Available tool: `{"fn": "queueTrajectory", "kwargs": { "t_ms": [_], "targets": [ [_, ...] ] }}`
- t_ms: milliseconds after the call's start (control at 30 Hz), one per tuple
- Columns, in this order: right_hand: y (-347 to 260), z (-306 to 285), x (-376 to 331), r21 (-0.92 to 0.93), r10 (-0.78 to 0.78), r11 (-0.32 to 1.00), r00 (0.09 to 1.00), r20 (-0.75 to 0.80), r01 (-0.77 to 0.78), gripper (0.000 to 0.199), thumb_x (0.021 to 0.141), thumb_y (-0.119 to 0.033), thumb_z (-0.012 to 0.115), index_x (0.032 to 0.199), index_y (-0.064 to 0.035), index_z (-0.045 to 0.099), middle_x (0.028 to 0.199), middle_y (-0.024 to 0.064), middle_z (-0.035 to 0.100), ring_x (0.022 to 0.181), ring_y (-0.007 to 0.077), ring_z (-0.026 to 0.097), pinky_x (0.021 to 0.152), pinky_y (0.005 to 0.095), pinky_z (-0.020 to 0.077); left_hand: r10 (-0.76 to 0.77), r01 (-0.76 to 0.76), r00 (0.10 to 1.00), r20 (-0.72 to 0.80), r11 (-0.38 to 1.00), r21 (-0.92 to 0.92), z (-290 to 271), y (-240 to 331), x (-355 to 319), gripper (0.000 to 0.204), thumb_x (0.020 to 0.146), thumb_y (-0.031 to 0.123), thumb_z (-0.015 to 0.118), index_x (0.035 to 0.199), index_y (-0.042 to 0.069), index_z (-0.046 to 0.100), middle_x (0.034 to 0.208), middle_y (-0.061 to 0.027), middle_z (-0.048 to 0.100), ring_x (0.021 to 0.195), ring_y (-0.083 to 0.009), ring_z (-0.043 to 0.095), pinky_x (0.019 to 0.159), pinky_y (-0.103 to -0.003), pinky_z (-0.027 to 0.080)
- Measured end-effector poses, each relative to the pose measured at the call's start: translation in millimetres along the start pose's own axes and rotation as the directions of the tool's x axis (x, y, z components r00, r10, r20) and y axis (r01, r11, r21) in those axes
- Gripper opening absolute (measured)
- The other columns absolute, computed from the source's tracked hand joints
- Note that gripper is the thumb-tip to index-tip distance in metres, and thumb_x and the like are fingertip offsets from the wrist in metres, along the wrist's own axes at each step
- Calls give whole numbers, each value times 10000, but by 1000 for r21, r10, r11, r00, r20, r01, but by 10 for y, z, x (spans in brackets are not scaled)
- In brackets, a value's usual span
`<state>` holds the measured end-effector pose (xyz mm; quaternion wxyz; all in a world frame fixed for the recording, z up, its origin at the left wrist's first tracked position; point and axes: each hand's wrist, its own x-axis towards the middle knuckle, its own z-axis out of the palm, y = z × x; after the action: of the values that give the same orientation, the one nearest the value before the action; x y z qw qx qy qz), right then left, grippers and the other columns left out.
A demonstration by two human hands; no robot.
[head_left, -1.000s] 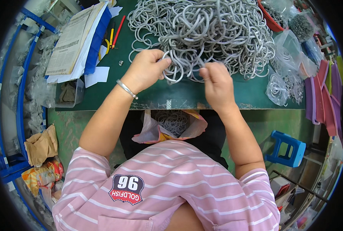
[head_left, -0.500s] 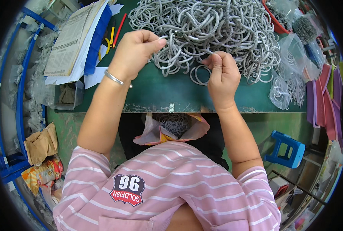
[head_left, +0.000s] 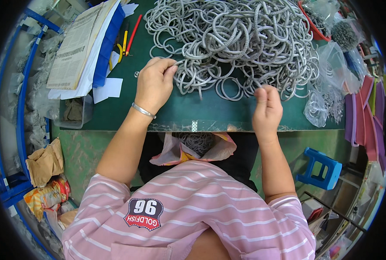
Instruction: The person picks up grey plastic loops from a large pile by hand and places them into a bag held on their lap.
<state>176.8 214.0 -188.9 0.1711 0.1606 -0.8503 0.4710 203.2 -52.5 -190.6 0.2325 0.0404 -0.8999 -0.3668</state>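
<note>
A large heap of grey ribbed open rings (head_left: 227,39) covers the far middle of the green table (head_left: 158,125). At the heap's near left side is my left hand (head_left: 156,84), its thumb and forefinger pinched on the end of a grey ring; a silver bangle circles that wrist. My right hand (head_left: 267,108) is closed at the near right side of the heap, its thumb and curled fingers on another grey ring, mostly hidden. One loose ring (head_left: 229,89) lies between the hands at the heap's near edge.
An open bag (head_left: 221,149) with rings inside sits below the table edge. Papers (head_left: 78,47), a blue tray (head_left: 108,52), a clear bin (head_left: 87,112) and a red pen (head_left: 134,34) are left. Plastic bags (head_left: 334,65) lie right; a blue stool (head_left: 321,168) stands on the floor.
Both hands have come nearer to me. The right hand has also shifted right, and some rings at the heap's near left side have moved.
</note>
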Motion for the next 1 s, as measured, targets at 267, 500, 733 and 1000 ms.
{"fn": "queueTrajectory", "kwargs": {
  "t_ms": [267,500,733,1000],
  "targets": [
    [-189,170,145,-434,-69,850,880,470,299,152,852,-105,621,788,-10,521,646,160,597,616,372,611,602,460,492,-170,277,940,297,888,-368,-252,302,-149,50,857,31,635,861,-15,617,756,-27,535,589,-83,541,552,-207,440],
    [-101,-7,-95,-274,-235,910,931,279,312,102,821,-60,632,853,-22,543,813,118,628,738,324,597,652,440,443,304,-254,923,237,942,-218,-159,292,-308,83,816,30,655,822,2,577,794,-113,578,706,-260,571,637,-326,465],
    [-103,301,-248,-345,-345,818,872,347,461,191,732,-116,649,893,-64,560,904,74,618,884,271,566,773,401,367,166,-63,933,318,949,-310,114,301,-414,258,902,199,604,724,19,554,692,-119,542,675,-294,535,631,-374,435],
    [-146,36,-376,-272,-300,828,797,524,491,289,662,-90,673,919,-45,549,803,101,574,779,290,544,728,410,369,29,30,984,177,947,-318,-62,593,-519,297,943,183,568,717,-9,568,627,-72,542,566,-163,509,549,-285,409]
  ]
}}
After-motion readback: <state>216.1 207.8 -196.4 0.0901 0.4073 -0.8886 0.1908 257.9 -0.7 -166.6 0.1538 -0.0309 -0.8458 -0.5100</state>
